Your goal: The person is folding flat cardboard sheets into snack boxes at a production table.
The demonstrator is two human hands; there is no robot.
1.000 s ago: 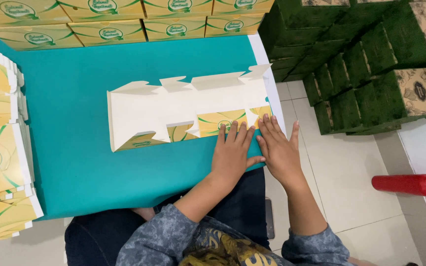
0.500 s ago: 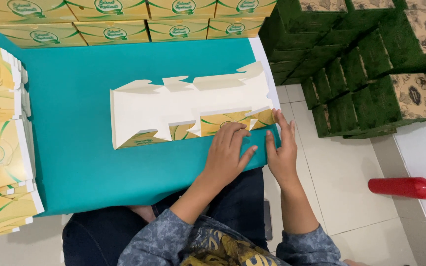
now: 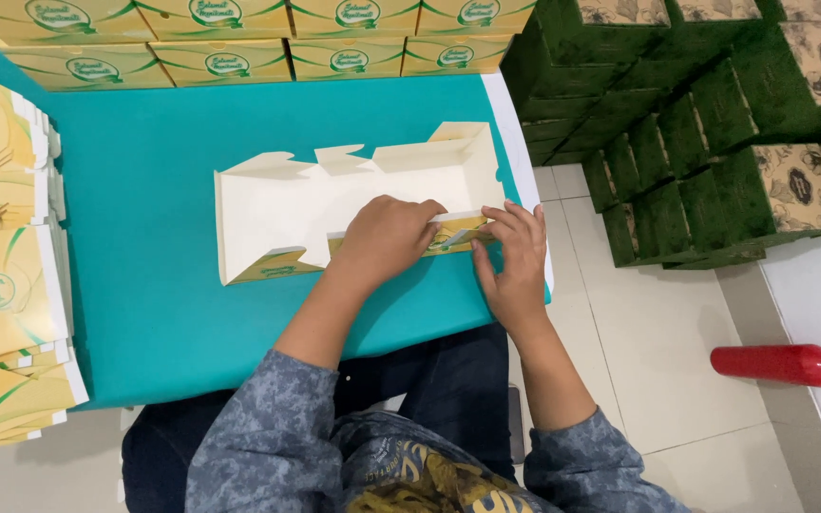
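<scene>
Both hands are laid on an unfolded cream carton blank [image 3: 334, 199] near the middle of the teal table [image 3: 144, 285]. Left to right: stacks of flat yellow-and-green carton blanks [image 3: 2, 285] are piled along the table edge at nine o'clock; at eleven to twelve o'clock a row of finished yellow boxes [image 3: 239, 47] is lined up against the far edge. The carton blank is spread white side up, its far wall raised and notched flaps standing along it. The left hand [image 3: 382, 237] is pressed palm-down on the near yellow-printed flap, fingers curled over its fold. Just beside it, at four o'clock from the blank, the right hand [image 3: 515, 261] is held with fingers spread, the fingertips touching the flap's right end at the table edge. At one to three o'clock, dark green boxes with brown patterned lids [image 3: 715, 123] are stacked on the tiled floor, and a red cylindrical object [image 3: 776, 364] is seen at four o'clock.
</scene>
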